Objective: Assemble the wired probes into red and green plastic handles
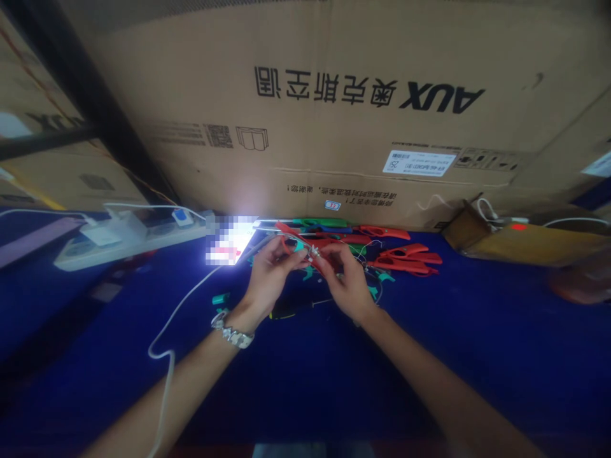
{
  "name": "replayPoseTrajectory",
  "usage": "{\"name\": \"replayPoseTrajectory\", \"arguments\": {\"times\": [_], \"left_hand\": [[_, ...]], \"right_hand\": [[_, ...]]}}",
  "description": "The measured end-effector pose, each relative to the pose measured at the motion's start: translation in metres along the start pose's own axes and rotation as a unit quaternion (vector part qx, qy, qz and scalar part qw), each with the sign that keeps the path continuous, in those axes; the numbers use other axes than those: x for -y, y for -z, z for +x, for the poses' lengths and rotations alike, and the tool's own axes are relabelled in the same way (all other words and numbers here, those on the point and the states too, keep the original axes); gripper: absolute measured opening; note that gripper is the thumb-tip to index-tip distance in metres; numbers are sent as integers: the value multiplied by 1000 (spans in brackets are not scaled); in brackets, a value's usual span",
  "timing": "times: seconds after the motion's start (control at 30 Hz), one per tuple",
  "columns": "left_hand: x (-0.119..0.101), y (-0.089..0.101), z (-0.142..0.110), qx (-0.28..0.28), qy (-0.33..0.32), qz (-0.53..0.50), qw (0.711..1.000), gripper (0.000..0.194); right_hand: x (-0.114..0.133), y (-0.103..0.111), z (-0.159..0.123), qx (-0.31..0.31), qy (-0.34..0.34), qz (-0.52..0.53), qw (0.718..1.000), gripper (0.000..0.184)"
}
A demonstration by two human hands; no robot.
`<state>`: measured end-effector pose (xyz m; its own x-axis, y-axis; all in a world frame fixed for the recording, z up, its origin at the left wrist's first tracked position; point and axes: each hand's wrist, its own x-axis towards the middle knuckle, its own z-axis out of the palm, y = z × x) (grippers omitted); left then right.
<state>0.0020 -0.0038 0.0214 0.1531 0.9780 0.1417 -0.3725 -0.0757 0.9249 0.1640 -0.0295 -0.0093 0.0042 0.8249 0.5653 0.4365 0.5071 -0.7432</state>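
Both my hands meet above the blue table, around an opened red stick lighter (283, 233). My left hand (270, 270) is closed on its casing, thumb beside a teal piece (300, 245). My right hand (347, 280) grips the casing's other end, fingertips close to small whitish and metallic parts (314, 252) whose kind I cannot make out. Several red lighters (405, 257) and a green lighter (324, 222) lie just behind. A screwdriver (286, 313) with a black and yellow handle rests below my hands. Small teal pieces (386, 277) and thin wires lie around.
A lit phone (233, 242) with a white cable (174, 312) stands left of my hands. Farther left is a white power strip (90, 251) with plugs. A large cardboard box (334, 140) walls off the back. At right sits a yellowish box (534, 245).
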Motion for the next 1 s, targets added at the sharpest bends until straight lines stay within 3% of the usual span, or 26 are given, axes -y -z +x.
{"name": "replayPoseTrajectory", "arguments": {"times": [0.13,0.37,0.47,0.6,1.0], "left_hand": [[-1,-2,-2,4,5,9,1000,35],[3,-10,-6,11,1,21,1000,29],[4,-9,-5,12,2,21,1000,28],[4,-6,-3,27,-1,14,1000,30],[6,-4,-4,51,-1,35,998,29]], "right_hand": [[2,-1,0,22,-44,68,996,19],[11,3,5,45,-72,-43,995,22],[10,5,10,73,-106,69,989,29],[6,6,15,102,-159,213,959,40],[4,15,15,147,-172,263,938,40]]}}
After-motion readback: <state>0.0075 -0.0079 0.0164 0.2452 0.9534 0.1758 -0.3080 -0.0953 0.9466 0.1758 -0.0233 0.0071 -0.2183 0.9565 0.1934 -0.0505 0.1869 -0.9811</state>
